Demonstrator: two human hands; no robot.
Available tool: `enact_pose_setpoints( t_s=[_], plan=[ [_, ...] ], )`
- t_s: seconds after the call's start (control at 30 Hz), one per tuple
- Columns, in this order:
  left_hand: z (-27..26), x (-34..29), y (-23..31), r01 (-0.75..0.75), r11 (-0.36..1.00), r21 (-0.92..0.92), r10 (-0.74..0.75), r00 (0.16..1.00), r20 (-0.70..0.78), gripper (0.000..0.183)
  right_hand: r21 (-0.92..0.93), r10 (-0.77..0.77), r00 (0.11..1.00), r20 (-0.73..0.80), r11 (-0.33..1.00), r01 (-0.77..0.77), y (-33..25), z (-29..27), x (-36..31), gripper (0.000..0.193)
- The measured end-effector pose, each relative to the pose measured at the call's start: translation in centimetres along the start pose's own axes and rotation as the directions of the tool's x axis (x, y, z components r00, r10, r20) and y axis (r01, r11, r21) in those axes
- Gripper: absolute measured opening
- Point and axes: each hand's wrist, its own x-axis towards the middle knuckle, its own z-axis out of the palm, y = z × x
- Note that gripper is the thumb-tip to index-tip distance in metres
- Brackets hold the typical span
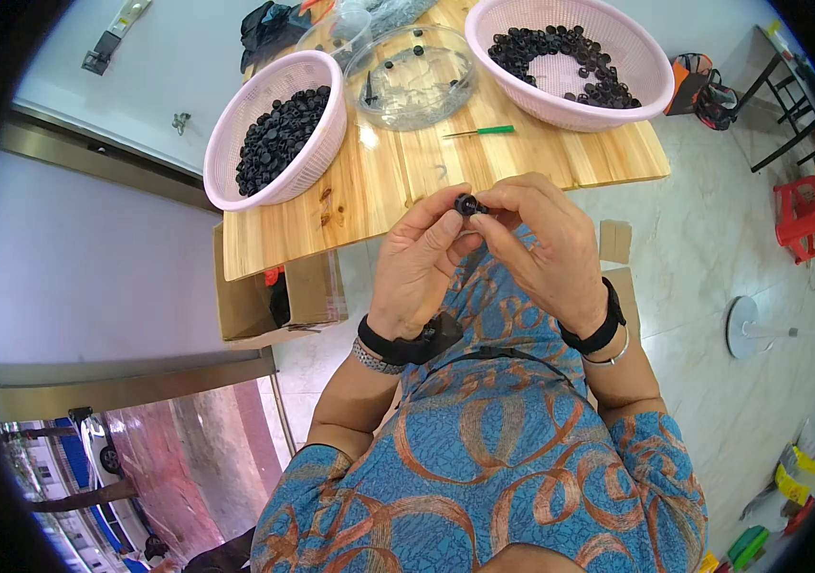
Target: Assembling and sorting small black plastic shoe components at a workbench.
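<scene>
A small black round plastic part (pixel 465 204) is pinched between the fingertips of my left hand (pixel 417 263), just off the near edge of the table. The thumb and forefinger of my right hand (pixel 546 248) close on the right side of the same part. Whether a second small piece sits between the right fingertips is too small to tell. Beyond my hands, a thin screwdriver-like tool with a green handle (pixel 495 130) lies on the wooden table (pixel 398 177).
A pink basket (pixel 221 181) heaped with black parts stands at the table's left; another pink basket (pixel 560 110) holds more at the right. Between them, a clear plastic tray (pixel 412 115) has a few black pieces. A cardboard box (pixel 317 296) is below. A red stool (pixel 808 220) stands far right.
</scene>
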Motion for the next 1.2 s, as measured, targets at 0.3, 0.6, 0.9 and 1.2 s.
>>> enact_pose_setpoints(
  t_s=[0.3, 0.6, 0.9, 1.2],
  plan=[
    [0.1, 0.2, -0.2, -0.004, 1.000, 0.009, 0.004, 1.000, -0.015, 0.025, -0.055, -0.014, 1.000, 0.016, 0.998, 0.015, 0.3, -0.2, -0.1, 0.016],
    [0.2, 0.3, -0.4, -0.012, 0.999, 0.042, 0.013, 1.000, -0.028, 0.025, -0.037, 0.028, 0.999, 0.027, 0.999, -0.027, 0.5, -0.5, -0.2, 0.015],
    [0.4, 0.6, -0.6, -0.009, 0.998, 0.056, 0.011, 0.999, -0.032, 0.025, -0.003, 0.024, 1.000, -0.003, 1.000, -0.024, 0.8, -0.7, -0.2, 0.014],
    [0.9, 0.7, -0.9, -0.078, 0.981, 0.178, 0.081, 0.997, -0.010, 0.025, -0.082, -0.011, 1.000, -0.010, 0.997, 0.010, 1.0, -1.0, -0.3, 0.015]
  ],
)
